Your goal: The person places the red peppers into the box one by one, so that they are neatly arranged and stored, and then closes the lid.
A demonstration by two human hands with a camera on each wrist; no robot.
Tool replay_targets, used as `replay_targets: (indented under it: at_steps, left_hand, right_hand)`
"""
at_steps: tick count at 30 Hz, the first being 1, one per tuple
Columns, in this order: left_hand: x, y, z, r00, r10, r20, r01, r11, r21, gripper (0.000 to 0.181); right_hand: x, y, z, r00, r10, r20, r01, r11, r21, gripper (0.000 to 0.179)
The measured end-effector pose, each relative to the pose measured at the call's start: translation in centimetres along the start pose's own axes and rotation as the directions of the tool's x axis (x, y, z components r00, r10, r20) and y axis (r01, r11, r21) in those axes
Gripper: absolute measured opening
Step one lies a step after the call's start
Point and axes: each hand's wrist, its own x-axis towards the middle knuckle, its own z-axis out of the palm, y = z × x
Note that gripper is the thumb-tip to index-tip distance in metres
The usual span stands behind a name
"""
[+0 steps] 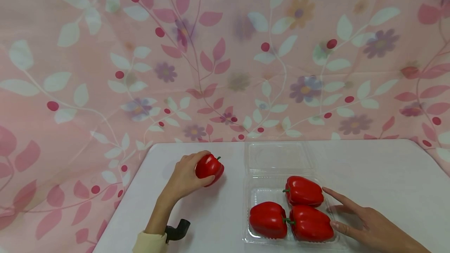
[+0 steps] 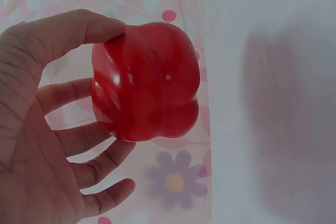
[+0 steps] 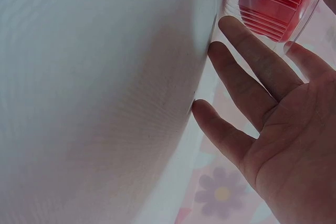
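My left hand [image 1: 184, 179] grips a red bell pepper [image 1: 211, 169], thumb on one side and fingers on the other, left of a clear plastic clamshell box. Close up in the left wrist view, the pepper [image 2: 149, 82] shows its smooth lobed end. Three more red bell peppers lie in the box [image 1: 247, 210]: one at the back right [image 1: 304, 191], one at the front right [image 1: 311, 223] and one at the front left [image 1: 268, 219]. My right hand [image 1: 369, 223] is at the box's right side, its fingers spread and fairly straight, thumb and index fingertips right at the edge.
The box's clear lid [image 1: 279, 157] lies folded back flat behind it. All of this is on a white table [image 1: 379, 171]. A pink floral curtain [image 1: 225, 57] hangs behind the table. A black strap mount [image 1: 178, 229] sits on my left wrist.
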Motion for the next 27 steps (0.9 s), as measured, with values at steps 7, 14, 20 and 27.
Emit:
replay_targets:
  at_steps: [7, 14, 20, 27]
  left_hand:
    - [-0.2, 0.7, -0.1, 1.000, 0.007, 0.010, -0.007, 0.999, -0.037, 0.071]
    - [-0.3, 1.1, 0.0, 1.000, 0.015, 0.015, -0.015, 0.998, -0.060, 0.073]
    - [-0.5, 1.9, 0.1, 0.998, 0.056, 0.021, -0.055, 0.997, -0.047, 0.073]
    - [-0.6, 2.8, 0.0, 0.997, 0.080, 0.016, -0.079, 0.996, -0.031, 0.074]
  right_hand:
    - [0.0, 0.0, 0.0, 1.000, -0.011, 0.002, 0.011, 1.000, 0.010, 0.089]
    - [0.1, 0.0, 0.1, 1.000, -0.013, 0.006, 0.013, 1.000, 0.014, 0.089]
    - [0.1, 0.1, 0.1, 1.000, -0.007, 0.004, 0.007, 1.000, 0.011, 0.090]
    - [0.1, 0.3, 0.1, 1.000, -0.025, 0.009, 0.025, 0.999, 0.020, 0.091]
